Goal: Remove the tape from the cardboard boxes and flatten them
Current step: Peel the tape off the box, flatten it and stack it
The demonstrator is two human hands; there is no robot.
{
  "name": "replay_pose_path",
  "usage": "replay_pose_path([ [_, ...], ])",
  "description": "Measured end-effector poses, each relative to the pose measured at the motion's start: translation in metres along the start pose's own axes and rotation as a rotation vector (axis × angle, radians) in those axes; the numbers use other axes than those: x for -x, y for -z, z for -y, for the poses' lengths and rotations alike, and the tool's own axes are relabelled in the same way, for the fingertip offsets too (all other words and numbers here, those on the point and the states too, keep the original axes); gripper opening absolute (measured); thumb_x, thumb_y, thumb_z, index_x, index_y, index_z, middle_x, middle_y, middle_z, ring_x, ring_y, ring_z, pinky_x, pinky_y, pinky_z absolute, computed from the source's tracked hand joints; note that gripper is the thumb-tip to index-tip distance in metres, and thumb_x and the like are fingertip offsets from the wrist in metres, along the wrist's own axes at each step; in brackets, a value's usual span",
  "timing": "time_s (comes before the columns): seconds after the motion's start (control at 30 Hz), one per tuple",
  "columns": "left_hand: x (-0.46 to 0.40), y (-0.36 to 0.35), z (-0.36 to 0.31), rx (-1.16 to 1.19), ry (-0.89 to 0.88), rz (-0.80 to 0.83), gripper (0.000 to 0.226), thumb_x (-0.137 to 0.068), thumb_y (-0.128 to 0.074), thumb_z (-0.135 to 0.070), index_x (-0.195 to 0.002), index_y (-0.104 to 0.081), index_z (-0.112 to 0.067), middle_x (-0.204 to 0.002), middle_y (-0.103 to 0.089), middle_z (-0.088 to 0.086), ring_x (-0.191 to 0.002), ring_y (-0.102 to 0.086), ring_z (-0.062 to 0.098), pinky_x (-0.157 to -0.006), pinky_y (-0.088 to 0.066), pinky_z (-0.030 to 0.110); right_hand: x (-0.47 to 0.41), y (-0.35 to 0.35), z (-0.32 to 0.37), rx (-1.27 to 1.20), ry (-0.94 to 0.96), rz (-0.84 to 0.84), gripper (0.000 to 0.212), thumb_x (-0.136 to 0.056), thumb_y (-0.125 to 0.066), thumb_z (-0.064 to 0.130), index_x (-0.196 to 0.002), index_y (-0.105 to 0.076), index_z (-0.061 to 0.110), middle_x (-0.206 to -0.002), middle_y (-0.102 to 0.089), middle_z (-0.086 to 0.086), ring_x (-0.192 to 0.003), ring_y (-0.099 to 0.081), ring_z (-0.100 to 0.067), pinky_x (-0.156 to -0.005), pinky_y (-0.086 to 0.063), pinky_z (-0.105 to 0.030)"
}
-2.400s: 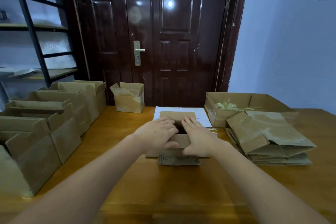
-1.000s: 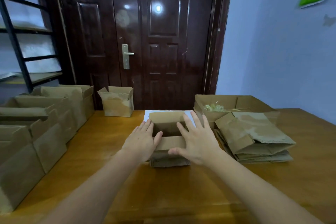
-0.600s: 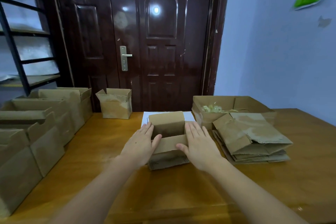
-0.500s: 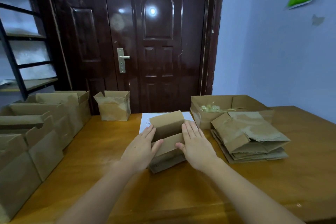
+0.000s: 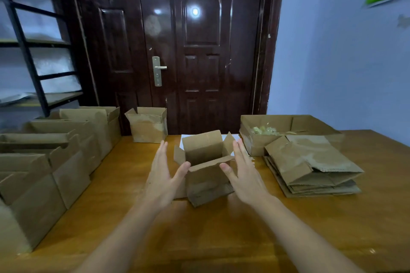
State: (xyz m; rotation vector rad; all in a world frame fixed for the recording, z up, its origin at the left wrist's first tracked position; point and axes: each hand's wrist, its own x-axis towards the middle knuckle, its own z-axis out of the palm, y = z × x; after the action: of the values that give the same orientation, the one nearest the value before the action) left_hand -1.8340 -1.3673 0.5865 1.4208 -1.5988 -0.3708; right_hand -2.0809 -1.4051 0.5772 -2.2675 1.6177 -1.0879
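Two hands flank a small open cardboard box (image 5: pixel 207 170) standing at the middle of the wooden surface (image 5: pixel 221 239). Left hand (image 5: pixel 163 180), fingers straight and spread, thumb at the box's near-left corner; right hand (image 5: pixel 243 175), fingers likewise straight, thumb at the near flap's right end. Neither hand curls round the box. Its top flaps stand open, and it partly covers a white sheet (image 5: pixel 184 139). Stack of flattened boxes (image 5: pixel 310 168) lies toward the right edge, in front of a wide shallow box (image 5: pixel 288 126) holding crumpled tape (image 5: pixel 264 131). Row of upright boxes (image 5: pixel 55 155) lines the left edge; one separate box (image 5: pixel 147 125) stands at the far edge.
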Motion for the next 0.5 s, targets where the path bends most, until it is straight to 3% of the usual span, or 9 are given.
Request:
replay_pose_path([
  [0.13,0.022,-0.008,0.016,0.069,0.056,0.027,0.110,-0.075,-0.037,-0.096,-0.162,0.007,-0.045,-0.168,0.006,-0.023,-0.153,-0.002,0.001,-0.123,-0.012,0.043,0.005,-0.007,-0.013,-0.096,-0.078,-0.060,0.098,-0.086,-0.029,0.089,-0.157,0.020,0.041,-0.162,0.022,0.027,-0.152,0.007,-0.002,-0.117,-0.009,-0.029],
  [0.27,0.029,-0.026,0.026,0.014,0.115,0.160,0.101,-0.090,-0.042,-0.080,-0.164,0.009,-0.036,-0.173,0.005,-0.014,-0.158,-0.005,0.011,-0.126,-0.013,0.041,0.011,-0.019,-0.021,-0.128,-0.173,0.124,0.110,-0.082,-0.036,0.091,-0.160,0.014,0.032,-0.168,0.011,0.011,-0.156,0.000,-0.012,-0.122,-0.010,-0.035],
  [0.4,0.018,-0.044,0.018,0.055,0.093,0.195,0.084,-0.094,-0.053,-0.066,-0.162,-0.020,-0.029,-0.161,-0.038,-0.009,-0.148,-0.037,0.013,-0.120,-0.036,0.035,0.011,-0.028,-0.009,-0.201,-0.132,0.241,0.103,-0.088,-0.050,0.077,-0.160,0.011,0.037,-0.170,0.003,0.014,-0.156,-0.009,-0.013,-0.124,-0.026,-0.047],
  [0.47,0.012,-0.050,0.016,0.077,0.105,0.162,0.074,-0.097,-0.059,-0.056,-0.158,-0.026,-0.031,-0.147,-0.049,-0.014,-0.138,-0.047,0.009,-0.114,-0.044,0.034,0.008,-0.028,-0.003,-0.272,-0.125,0.220,0.102,-0.090,-0.058,0.067,-0.160,0.010,0.038,-0.169,-0.007,0.014,-0.154,-0.018,-0.014,-0.121,-0.033,-0.048],
  [0.5,0.009,-0.051,0.016,0.090,0.107,0.148,0.069,-0.099,-0.061,-0.051,-0.156,-0.026,-0.034,-0.139,-0.051,-0.020,-0.131,-0.049,0.004,-0.108,-0.047,0.027,0.007,-0.028,-0.002,-0.294,-0.120,0.210,0.102,-0.091,-0.061,0.064,-0.160,0.010,0.039,-0.169,-0.009,0.014,-0.154,-0.020,-0.014,-0.120,-0.035,-0.047],
])
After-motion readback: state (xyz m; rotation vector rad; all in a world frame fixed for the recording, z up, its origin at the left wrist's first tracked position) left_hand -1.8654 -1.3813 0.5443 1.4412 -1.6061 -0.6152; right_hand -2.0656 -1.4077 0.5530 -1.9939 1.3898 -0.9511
